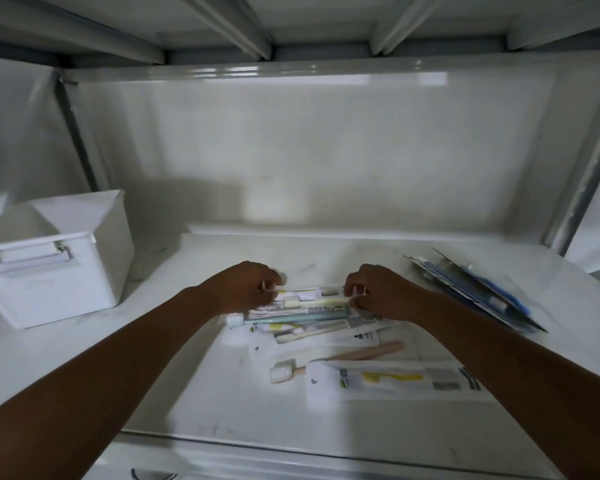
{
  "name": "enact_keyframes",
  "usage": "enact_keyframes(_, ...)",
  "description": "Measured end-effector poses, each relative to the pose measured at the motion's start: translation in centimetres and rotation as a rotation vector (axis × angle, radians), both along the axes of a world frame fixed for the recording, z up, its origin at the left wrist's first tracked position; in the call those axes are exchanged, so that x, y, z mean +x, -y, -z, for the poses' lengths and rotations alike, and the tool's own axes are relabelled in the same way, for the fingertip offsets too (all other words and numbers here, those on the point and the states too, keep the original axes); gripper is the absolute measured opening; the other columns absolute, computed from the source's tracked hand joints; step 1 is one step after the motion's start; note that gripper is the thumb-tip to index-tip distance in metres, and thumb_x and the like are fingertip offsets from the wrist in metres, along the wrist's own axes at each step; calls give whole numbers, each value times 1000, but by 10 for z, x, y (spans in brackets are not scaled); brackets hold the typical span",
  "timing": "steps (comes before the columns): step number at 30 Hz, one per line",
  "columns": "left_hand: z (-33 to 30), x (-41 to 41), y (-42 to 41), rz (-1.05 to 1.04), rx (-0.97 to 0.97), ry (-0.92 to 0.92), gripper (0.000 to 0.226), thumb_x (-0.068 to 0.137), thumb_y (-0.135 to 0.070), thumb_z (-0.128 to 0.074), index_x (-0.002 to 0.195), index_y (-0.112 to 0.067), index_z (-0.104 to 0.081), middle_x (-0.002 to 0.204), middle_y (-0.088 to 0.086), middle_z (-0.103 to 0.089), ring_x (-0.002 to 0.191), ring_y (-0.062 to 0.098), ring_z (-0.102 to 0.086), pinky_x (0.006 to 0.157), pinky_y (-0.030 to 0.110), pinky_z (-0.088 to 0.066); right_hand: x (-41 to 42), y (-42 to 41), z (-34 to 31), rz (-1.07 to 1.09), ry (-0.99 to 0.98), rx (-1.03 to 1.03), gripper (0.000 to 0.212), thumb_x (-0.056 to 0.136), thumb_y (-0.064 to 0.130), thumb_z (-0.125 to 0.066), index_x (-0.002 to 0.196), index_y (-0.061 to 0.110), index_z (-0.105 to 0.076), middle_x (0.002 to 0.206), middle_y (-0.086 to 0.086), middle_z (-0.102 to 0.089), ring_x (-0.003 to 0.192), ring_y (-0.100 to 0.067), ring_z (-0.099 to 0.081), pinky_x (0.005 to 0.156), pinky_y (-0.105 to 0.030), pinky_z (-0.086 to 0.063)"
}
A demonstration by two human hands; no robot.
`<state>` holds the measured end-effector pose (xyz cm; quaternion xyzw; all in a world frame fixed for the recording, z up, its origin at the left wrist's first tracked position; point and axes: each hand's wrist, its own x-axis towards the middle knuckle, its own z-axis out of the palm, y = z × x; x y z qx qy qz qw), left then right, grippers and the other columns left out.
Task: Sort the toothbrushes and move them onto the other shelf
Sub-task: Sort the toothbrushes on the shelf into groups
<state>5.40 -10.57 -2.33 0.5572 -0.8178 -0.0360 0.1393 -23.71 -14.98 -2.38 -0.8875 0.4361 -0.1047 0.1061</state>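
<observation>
From the head camera, both bare arms reach over a white shelf (pixel 326 427). The left hand (pixel 246 287) and right hand (pixel 378 292) meet at either end of a pile of toothbrushes (pixel 309 310) at the shelf's middle, fingers curled narrow and pinching the ends of a pale yellow toothbrush (pixel 326 301) on top. Nearer the camera lie a wooden toothbrush (pixel 340 358) and a white packaged toothbrush (pixel 392 379). Dark blue packets (pixel 478 292) sit fanned at right. A white bin (pixel 52 258) stands at left, well apart
</observation>
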Motion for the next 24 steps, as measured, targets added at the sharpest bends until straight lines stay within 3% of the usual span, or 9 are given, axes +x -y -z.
enact_keyframes(3,-3,1,-2,12,-21,80,16,89,-26,-55,97,-20,-68,87,-9,-63,75,10,-57,70,21,-44,0,1,1,-3,-10,-39,8,88,16,-63,95,20,-65,90,3,-51,80,-17,-56,62,-18,-40)
enact_keyframes(6,-5,5,-3,2,-65,95,18,89,-17,-48,85,-15,-66,83,-3,-69,74,16,-61,71,32,-49,-3,2,-3,43,55,-26,7,91,16,-58,88,22,-56,83,5,-56,78,-18,-57,62,-23,-40)
enact_keyframes(12,-3,19,-5,-254,-184,-31,14,90,-9,-44,82,-15,-54,74,6,-63,68,31,-57,65,36,-45,-9,2,-4,162,224,1,6,94,15,-56,89,16,-55,75,2,-60,63,-13,-51,56,-24,-40)
enact_keyframes(18,-2,33,-10,-396,-127,-85,9,83,-9,-53,79,-17,-51,81,7,-67,75,32,-61,68,36,-48,-7,6,4,260,178,8,4,90,12,-59,90,15,-57,76,4,-58,64,-10,-51,53,-21,-38)
enact_keyframes(21,2,40,-13,-428,-155,-114,13,87,-9,-45,81,-15,-54,80,8,-67,73,31,-61,67,37,-49,2,3,-1,192,224,11,10,88,17,-64,85,21,-56,72,10,-55,66,-10,-53,53,-18,-34)
enact_keyframes(24,6,45,-16,-467,-128,-171,16,90,-12,-42,84,-14,-56,80,8,-67,73,31,-61,67,36,-48,26,-9,-13,26,245,87,15,84,37,-70,82,26,-60,73,7,-60,64,-7,-52,56,-20,-35)
